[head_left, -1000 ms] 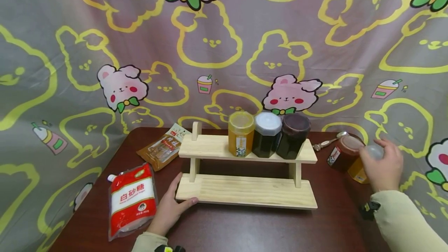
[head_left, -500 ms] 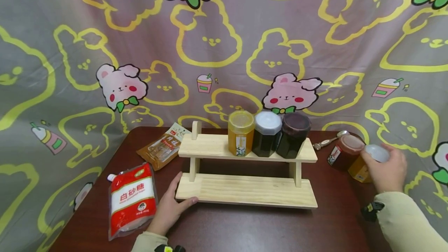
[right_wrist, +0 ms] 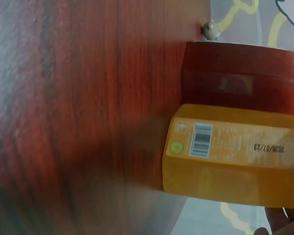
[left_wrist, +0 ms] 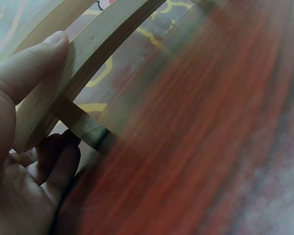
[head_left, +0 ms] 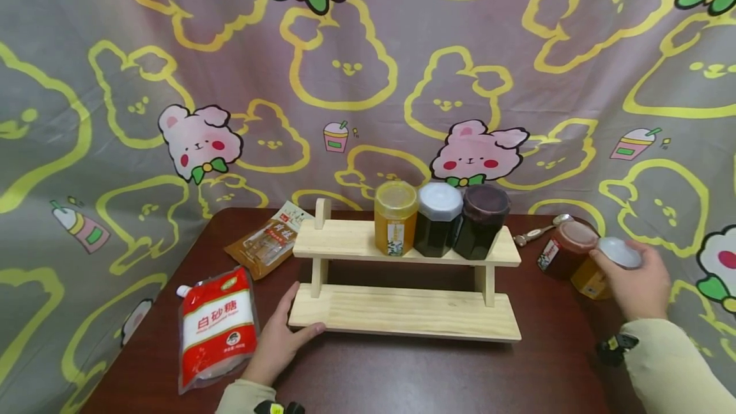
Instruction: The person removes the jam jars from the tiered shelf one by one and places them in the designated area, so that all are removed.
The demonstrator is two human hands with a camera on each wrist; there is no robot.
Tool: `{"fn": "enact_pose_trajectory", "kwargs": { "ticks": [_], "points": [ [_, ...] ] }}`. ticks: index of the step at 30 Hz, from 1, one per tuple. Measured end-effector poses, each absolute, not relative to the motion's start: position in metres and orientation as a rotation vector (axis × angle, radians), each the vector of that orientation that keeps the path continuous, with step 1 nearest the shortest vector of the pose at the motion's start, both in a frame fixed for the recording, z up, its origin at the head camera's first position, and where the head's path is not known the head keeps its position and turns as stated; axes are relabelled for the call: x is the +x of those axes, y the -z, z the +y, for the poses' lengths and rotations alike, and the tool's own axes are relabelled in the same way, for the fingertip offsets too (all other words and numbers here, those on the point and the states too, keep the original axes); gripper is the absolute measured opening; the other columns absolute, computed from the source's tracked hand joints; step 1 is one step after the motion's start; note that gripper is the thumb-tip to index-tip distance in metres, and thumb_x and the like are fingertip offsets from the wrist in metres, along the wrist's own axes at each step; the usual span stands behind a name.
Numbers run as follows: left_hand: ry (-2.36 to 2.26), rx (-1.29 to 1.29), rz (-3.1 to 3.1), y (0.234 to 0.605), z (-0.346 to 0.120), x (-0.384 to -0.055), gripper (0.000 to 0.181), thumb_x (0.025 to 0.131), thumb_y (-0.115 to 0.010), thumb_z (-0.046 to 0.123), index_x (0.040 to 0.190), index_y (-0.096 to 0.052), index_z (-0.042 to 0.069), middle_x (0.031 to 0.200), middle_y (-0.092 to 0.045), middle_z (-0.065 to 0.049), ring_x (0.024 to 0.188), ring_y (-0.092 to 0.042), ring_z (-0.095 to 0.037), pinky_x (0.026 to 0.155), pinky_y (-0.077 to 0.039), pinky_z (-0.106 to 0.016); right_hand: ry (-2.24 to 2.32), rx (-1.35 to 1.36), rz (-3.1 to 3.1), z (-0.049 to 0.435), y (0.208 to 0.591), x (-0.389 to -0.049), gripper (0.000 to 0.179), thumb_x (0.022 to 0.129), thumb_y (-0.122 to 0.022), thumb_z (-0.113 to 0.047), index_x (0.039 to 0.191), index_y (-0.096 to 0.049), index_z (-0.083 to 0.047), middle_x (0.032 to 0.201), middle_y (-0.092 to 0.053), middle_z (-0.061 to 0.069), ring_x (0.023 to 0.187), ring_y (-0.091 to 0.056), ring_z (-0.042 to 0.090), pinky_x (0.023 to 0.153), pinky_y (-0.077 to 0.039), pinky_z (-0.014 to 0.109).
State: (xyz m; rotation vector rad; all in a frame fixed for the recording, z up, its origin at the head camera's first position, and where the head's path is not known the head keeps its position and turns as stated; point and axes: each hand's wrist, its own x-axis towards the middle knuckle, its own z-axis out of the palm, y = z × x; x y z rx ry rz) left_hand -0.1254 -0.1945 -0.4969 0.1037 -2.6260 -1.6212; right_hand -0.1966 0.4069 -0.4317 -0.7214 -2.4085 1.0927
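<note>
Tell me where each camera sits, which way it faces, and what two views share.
Head: on the head, facing forward and down at the rack and table; left grip, right grip and sleeves show.
Left wrist: on that wrist, facing the rack's end and table; thumb and fingers show.
Right wrist: on that wrist, facing the held amber jar and red jar; fingertips show at lower right.
Shared: head and right wrist both see those jars.

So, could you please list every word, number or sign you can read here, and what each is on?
"白砂糖": sugar bag.
"肉桂": brown packet.
"2026/07/23", upside down, year's last digit uncertain: held jar.
Too small or blurred: the remaining print on these, and the labels on the red jar and leftmost jar.
</note>
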Motion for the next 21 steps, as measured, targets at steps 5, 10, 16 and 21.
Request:
{"fn": "enact_pose_trajectory", "kwargs": {
  "ticks": [5, 10, 16, 21],
  "points": [
    [1.623, 0.092, -2.624, 0.496, -0.194, -0.125, 0.109, 0.075, -0.090, 0.034, 0.159, -0.025, 0.009, 0.156, -0.040, -0.018, 0.142, -0.036, -0.033, 0.115, -0.030, -0.053, -1.086, -0.712, -2.432, 0.409, 0.433, -0.189, 0.084, 0.087, -0.073, -0.048, 0.151, -0.041, -0.005, 0.148, -0.045, 0.024, 0.120, -0.045, 0.041, 0.069, -0.034, 0.027],
    [1.630, 0.101, -2.626, 0.495, -0.194, -0.124, 0.109, 0.076, -0.090, 0.034, 0.159, -0.025, 0.009, 0.156, -0.039, -0.018, 0.143, -0.035, -0.033, 0.115, -0.029, -0.054, -1.101, -0.725, -2.434, 0.408, 0.433, -0.183, 0.084, 0.087, -0.073, -0.048, 0.151, -0.040, -0.005, 0.149, -0.044, 0.024, 0.121, -0.045, 0.043, 0.068, -0.036, 0.026],
    [1.619, 0.104, -2.629, 0.495, -0.194, -0.124, 0.108, 0.076, -0.090, 0.034, 0.159, -0.026, 0.007, 0.156, -0.040, -0.019, 0.142, -0.036, -0.034, 0.114, -0.030, -0.055, -1.106, -0.783, -2.402, 0.401, 0.432, -0.174, 0.081, 0.087, -0.074, -0.046, 0.150, -0.043, -0.005, 0.147, -0.046, 0.023, 0.120, -0.046, 0.040, 0.071, -0.039, 0.028],
    [1.629, 0.102, -2.618, 0.496, -0.194, -0.124, 0.108, 0.075, -0.090, 0.033, 0.159, -0.025, 0.008, 0.156, -0.039, -0.019, 0.142, -0.036, -0.035, 0.114, -0.030, -0.055, -1.115, -0.821, -2.392, 0.395, 0.432, -0.168, 0.080, 0.087, -0.075, -0.045, 0.148, -0.045, -0.005, 0.147, -0.046, 0.022, 0.121, -0.046, 0.040, 0.074, -0.042, 0.031]
  ]
}}
